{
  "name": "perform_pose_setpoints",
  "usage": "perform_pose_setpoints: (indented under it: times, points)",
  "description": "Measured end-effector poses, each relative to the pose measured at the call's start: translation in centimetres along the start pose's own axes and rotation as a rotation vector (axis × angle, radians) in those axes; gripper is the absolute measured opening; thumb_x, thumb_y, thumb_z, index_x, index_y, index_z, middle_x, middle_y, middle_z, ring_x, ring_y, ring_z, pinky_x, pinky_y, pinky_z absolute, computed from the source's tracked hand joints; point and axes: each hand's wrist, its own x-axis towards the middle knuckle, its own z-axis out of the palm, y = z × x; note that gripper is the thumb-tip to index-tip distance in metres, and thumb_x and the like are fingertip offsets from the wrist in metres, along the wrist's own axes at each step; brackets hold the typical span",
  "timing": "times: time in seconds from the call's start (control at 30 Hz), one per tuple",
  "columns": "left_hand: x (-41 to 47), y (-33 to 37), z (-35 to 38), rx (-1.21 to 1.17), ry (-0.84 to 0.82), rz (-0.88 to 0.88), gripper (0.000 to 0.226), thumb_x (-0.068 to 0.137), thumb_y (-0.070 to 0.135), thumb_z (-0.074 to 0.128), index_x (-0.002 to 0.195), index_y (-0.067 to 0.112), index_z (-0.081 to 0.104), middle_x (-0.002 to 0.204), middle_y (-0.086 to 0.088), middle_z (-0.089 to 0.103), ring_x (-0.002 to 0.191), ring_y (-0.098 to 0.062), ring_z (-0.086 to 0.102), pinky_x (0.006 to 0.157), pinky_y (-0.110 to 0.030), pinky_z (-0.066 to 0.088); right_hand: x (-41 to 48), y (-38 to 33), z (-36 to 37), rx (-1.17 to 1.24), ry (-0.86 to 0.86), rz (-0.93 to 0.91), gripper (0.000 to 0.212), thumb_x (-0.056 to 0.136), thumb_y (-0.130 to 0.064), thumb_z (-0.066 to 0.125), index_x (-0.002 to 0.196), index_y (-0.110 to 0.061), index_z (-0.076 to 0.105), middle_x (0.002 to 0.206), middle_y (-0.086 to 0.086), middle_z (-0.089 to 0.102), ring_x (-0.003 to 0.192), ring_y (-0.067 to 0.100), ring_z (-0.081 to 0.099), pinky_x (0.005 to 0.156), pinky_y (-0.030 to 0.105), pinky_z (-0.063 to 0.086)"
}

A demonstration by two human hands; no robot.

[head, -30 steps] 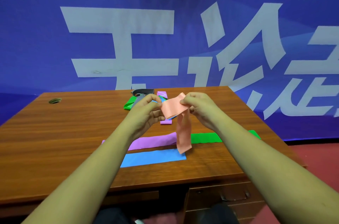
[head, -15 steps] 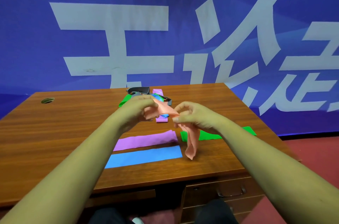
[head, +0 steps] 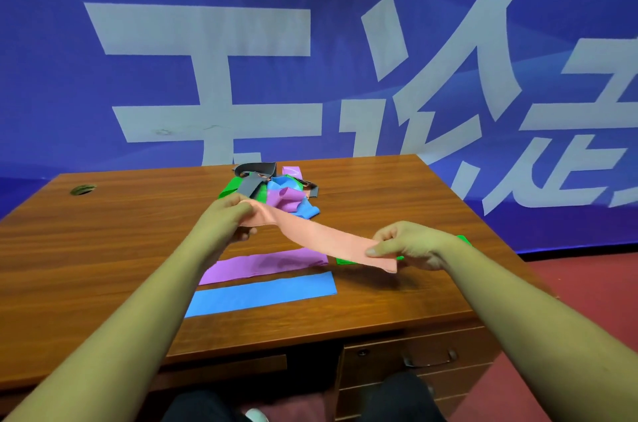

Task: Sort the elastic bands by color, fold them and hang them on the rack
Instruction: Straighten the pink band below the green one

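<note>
Peach band (head: 321,240) stretches between my hands above the table (head: 103,249): my left hand (head: 229,218) pinches one end, my right hand (head: 409,245) the other. Three bands lie flat below, one purple (head: 262,266), one blue (head: 262,294), one green (head: 345,261). A tangled pile (head: 276,190) sits behind, before a blue banner (head: 310,41).

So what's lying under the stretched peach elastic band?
Under the peach elastic band lie the flat purple band's right end and a green band, mostly covered by it and the right hand.
</note>
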Motion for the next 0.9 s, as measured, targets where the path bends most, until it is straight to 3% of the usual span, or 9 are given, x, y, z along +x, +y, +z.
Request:
perform_pose_setpoints:
  times: [0.1,0.23,0.33,0.5,0.57,0.63,0.7,0.83,0.9]
  points:
    - [-0.3,-1.2,0.1,0.017,-0.009,-0.044,0.013,0.096,0.007,0.049,0.097,0.007,0.061,0.085,-0.012,0.063,0.061,-0.015,0.057,0.055,-0.025,0.047,-0.1,1.4,-0.9,0.249,0.104,-0.003,0.005,0.082,-0.009,0.073,0.080,-0.010,0.068,0.079,0.012,0.064,0.074,0.020,0.060,0.069,0.033,0.048]
    - [-0.6,-2.8,1.0,0.114,-0.087,-0.071,0.012,0.090,0.007,0.066,0.101,0.008,0.064,0.089,-0.014,0.065,0.065,-0.017,0.058,0.061,-0.029,0.052,-0.5,2.6,-1.7,0.552,0.254,0.007,0.016,0.090,-0.006,0.064,0.106,-0.006,0.064,0.097,0.013,0.067,0.092,0.024,0.063,0.090,0.047,0.052]
    - [-0.9,-3.5,2.7,0.162,-0.109,-0.095,0.017,0.084,0.008,0.074,0.098,0.010,0.064,0.085,-0.010,0.065,0.062,-0.015,0.059,0.061,-0.028,0.055,-1.3,3.7,-2.4,0.585,0.443,-0.003,0.015,0.090,-0.006,0.065,0.105,-0.003,0.064,0.099,0.016,0.067,0.090,0.025,0.063,0.077,0.037,0.053]
    - [-1.6,-4.5,7.3,0.248,-0.167,-0.075,0.010,0.088,0.002,0.066,0.096,0.007,0.065,0.087,-0.010,0.064,0.069,-0.017,0.060,0.060,-0.026,0.055,-3.6,6.6,-4.0,0.345,0.697,0.009,0.012,0.091,-0.012,0.066,0.098,-0.002,0.069,0.083,0.016,0.068,0.062,0.017,0.057,0.047,0.023,0.044]
    - [-1.8,-4.9,9.3,0.322,-0.179,-0.044,0.012,0.087,-0.002,0.059,0.089,0.009,0.064,0.084,-0.009,0.062,0.071,-0.018,0.058,0.061,-0.025,0.051,-4.3,8.0,-4.7,0.250,0.779,0.009,0.012,0.092,-0.012,0.064,0.093,-0.001,0.069,0.079,0.017,0.067,0.051,0.014,0.053,0.042,0.022,0.040]
    - [-1.9,-5.3,11.2,0.421,-0.216,-0.006,0.012,0.084,0.002,0.061,0.087,0.013,0.065,0.085,-0.007,0.065,0.076,-0.020,0.061,0.068,-0.028,0.053,-4.8,9.5,-5.6,0.136,0.888,0.016,0.014,0.092,-0.013,0.064,0.087,-0.001,0.069,0.075,0.014,0.064,0.053,0.016,0.054,0.047,0.025,0.042]
    - [-1.8,-5.4,12.9,0.525,-0.243,0.041,0.012,0.082,0.008,0.066,0.088,0.018,0.064,0.087,-0.004,0.067,0.080,-0.021,0.062,0.073,-0.030,0.052,-5.3,10.7,-6.7,-0.002,0.967,0.037,0.016,0.092,-0.015,0.063,0.081,-0.005,0.069,0.078,0.010,0.064,0.069,0.022,0.058,0.062,0.031,0.044]
    - [-1.9,-5.1,16.1,0.701,-0.207,0.165,0.019,0.084,0.013,0.067,0.094,0.026,0.057,0.074,0.004,0.059,0.068,-0.013,0.058,0.053,-0.021,0.035,-6.1,12.1,-8.3,-0.197,0.996,0.087,0.009,0.091,-0.016,0.064,0.087,-0.009,0.068,0.084,0.006,0.064,0.085,0.026,0.060,0.073,0.030,0.043]
    - [-1.9,-5.2,17.4,0.743,-0.193,0.180,0.021,0.088,0.015,0.065,0.103,0.026,0.054,0.084,-0.001,0.063,0.067,-0.010,0.055,0.056,-0.022,0.036,-6.2,12.6,-8.8,-0.226,1.030,0.106,0.012,0.089,-0.018,0.067,0.092,-0.007,0.068,0.086,0.006,0.063,0.085,0.024,0.058,0.075,0.030,0.042]
